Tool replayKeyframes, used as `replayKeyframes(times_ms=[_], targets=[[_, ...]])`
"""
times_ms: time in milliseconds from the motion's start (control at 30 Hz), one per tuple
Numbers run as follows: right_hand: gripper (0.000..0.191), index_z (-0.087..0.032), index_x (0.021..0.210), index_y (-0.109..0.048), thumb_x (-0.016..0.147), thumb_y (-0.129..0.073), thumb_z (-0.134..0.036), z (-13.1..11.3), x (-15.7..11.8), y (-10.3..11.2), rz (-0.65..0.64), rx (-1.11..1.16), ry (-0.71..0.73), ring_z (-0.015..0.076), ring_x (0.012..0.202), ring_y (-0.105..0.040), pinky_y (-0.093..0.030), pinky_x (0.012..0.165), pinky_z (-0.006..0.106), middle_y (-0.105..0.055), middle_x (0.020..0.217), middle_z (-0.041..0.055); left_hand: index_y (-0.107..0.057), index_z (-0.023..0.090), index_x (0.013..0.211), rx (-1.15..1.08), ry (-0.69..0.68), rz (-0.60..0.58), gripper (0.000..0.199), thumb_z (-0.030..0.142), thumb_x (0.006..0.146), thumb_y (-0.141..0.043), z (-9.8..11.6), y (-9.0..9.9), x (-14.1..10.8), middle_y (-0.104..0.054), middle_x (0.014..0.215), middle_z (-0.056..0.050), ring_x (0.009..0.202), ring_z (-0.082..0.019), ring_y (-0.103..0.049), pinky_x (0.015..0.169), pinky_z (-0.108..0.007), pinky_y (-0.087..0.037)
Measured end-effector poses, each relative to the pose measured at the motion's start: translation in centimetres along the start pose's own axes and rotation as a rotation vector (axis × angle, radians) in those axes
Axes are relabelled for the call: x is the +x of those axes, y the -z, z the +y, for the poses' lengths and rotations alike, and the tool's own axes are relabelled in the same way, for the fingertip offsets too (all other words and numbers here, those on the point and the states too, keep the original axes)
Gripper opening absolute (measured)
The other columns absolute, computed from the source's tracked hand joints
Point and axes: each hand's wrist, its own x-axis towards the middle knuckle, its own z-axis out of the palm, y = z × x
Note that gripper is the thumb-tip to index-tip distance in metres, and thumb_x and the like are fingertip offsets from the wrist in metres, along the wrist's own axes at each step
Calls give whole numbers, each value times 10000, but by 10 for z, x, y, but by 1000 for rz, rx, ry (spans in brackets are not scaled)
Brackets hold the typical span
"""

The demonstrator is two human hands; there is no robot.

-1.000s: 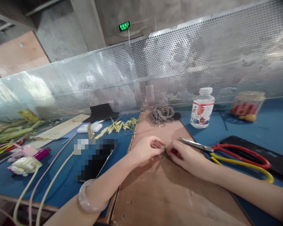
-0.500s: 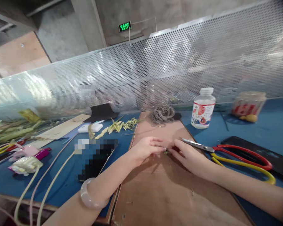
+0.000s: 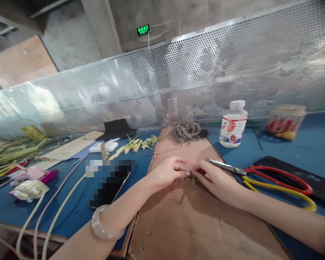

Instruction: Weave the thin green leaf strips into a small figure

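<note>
Hands meet over the brown board (image 3: 200, 231) that runs from the near edge of the blue tabletop (image 3: 78, 216) towards its far edge, and on my feed I see them almost touching. My left hand (image 3: 166, 174) has thumb and forefinger pinched narrow on a small green piece (image 3: 193, 177), which sits between the two hands, just above the board. My right hand (image 3: 215, 178) has its fingertips bent in against the same piece; I cannot tell whether they grip it, since the spot is tiny and partly hidden. A pale bangle (image 3: 96, 227) circles my left wrist. Beyond my hands, near the far edge, I have a tangle of grey cord (image 3: 186, 130) on the board. Towards the right edge, scissors (image 3: 239, 170) with red and yellow handles lie near my right hand, their handles partly over a black flat object (image 3: 318, 187); a labelled bottle (image 3: 233, 126) stands upright farther back. Left of the board I make out a partly pixelated phone (image 3: 105, 195) and yellow-green plant scraps (image 3: 134, 145). A perforated metal screen (image 3: 130, 86) rises along the far edge.
</note>
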Motion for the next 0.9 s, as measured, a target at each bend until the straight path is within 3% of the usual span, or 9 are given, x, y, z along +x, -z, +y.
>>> replayKeyframes(times_ms=[533,900], targets=[[138,-203,778,-547,856,-440,-242,-1,-2,0,9,-112,142,159,650,-535,-426,616,274,-569,715,28,-476,95,1105,27,51,-5,467,196,681,-644,1,0,-1,-623,804,-76,583,-90,-511,497,-205,-347],[121,-212,833,-561,849,-441,-220,-4,-4,-5,-30,-218,287,157,750,-550,-432,651,260,-584,829,38,-495,59,1039,-140,115,-50,438,85,626,-638,-7,3,6,-589,671,-27,516,-87,-521,489,-211,-383]])
